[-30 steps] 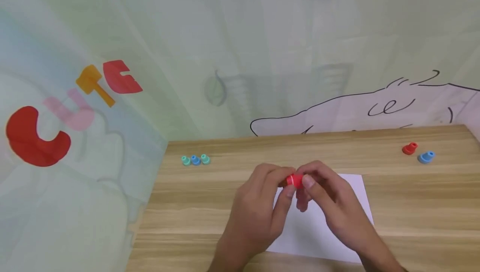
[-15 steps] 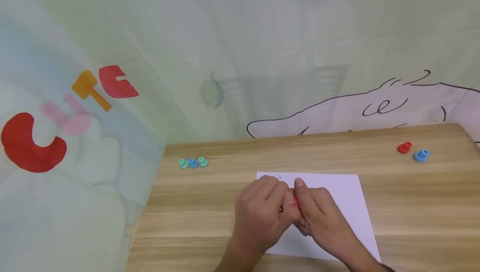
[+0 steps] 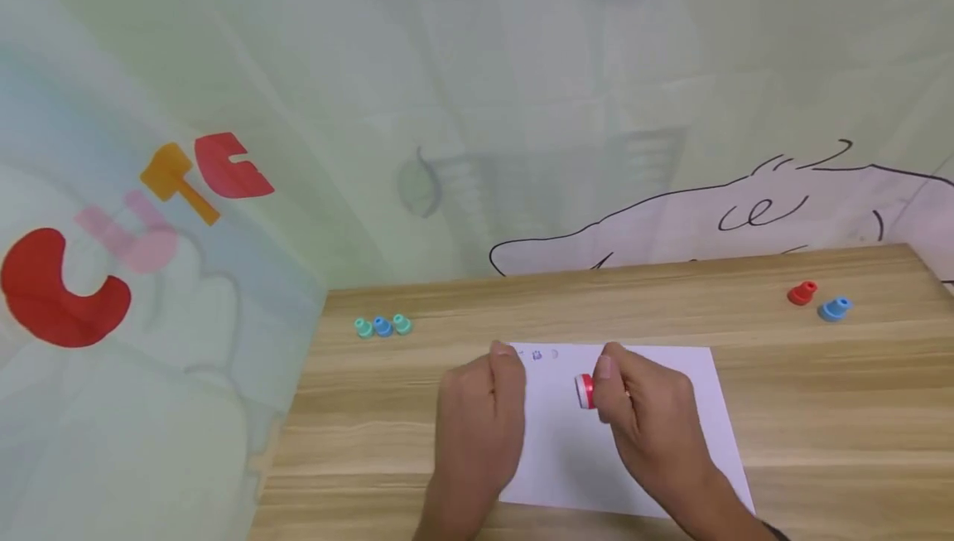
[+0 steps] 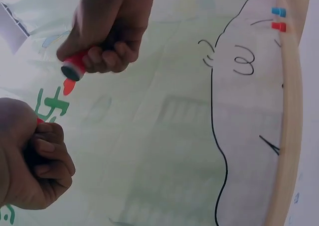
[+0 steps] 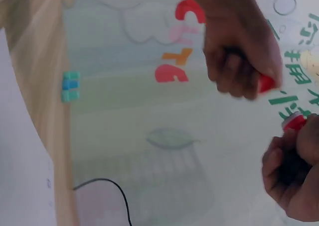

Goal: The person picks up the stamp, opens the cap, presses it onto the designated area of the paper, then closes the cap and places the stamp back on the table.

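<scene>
In the head view my right hand (image 3: 656, 417) holds a small red stamp (image 3: 585, 391), its white-ringed end facing left. The left wrist view shows the dark round face of that stamp (image 4: 72, 70), uncovered. My left hand (image 3: 480, 425) is curled, knuckles up, a short way to the left. Between its thumb and fingers a red cap (image 5: 266, 83) peeks out in the right wrist view; most of it is hidden by the fingers. Both hands hover above a white sheet of paper (image 3: 589, 475), which carries small faint prints (image 3: 537, 355) along its top edge.
At the table's back left, two teal stamps (image 3: 402, 324) flank a blue stamp (image 3: 383, 326). Far right stand a red stamp (image 3: 802, 292) and another blue stamp (image 3: 835, 309). A printed curtain (image 3: 447, 110) hangs behind the wooden table (image 3: 358, 441).
Pressed together around the red stamp half a second ago, my hands are now apart. The left hand has moved left with the cap; the stamp stays in the right, its end exposed.
</scene>
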### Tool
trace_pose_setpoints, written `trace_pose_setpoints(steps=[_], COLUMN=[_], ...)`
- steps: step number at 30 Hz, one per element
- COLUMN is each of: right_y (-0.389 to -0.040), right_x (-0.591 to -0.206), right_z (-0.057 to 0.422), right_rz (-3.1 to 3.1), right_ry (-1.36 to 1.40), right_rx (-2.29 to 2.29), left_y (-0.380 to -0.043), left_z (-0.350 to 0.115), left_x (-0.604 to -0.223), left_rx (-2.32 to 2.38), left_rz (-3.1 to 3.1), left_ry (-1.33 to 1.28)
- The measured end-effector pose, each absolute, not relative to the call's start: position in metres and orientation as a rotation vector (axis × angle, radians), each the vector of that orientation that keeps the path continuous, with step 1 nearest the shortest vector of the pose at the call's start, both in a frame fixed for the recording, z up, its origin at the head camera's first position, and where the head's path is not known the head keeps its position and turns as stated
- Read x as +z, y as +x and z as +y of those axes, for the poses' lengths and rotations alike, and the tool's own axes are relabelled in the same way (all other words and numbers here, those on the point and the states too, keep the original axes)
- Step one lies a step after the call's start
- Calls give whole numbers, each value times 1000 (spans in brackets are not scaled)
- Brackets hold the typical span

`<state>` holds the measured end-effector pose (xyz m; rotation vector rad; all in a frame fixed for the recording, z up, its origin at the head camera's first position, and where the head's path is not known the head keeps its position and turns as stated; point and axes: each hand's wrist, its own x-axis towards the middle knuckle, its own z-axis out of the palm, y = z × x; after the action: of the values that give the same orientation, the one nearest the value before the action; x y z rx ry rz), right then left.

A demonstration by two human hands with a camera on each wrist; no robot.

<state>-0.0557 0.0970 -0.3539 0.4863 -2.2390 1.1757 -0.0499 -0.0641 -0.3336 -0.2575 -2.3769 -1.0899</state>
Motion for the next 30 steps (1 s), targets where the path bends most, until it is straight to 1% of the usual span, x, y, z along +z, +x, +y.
trace_pose_setpoints(steps=[2, 8, 13, 21, 30], right_y=[-59, -71, -81, -106, -136], right_x=[-351, -351, -360, -392, -431], right_z=[103, 115, 120, 116, 102], right_rz=[-2299, -2503, -2569, -2702, -2895], right_ry=[467, 374, 355, 497, 437], right_rx=[1199, 1298, 1321, 1212, 1015], left_y=[-51, -51, -51, -47, -46], left_z=[-73, -80, -82, -86, -88], left_x=[-330, -325, -324, -324, -324], left_rx=[-1100, -1117, -1126, -1133, -1110], left_rz=[-2329, -2175, -2143, -2182, -2174], left_ry=[-222, -354, -363, -324, -335])
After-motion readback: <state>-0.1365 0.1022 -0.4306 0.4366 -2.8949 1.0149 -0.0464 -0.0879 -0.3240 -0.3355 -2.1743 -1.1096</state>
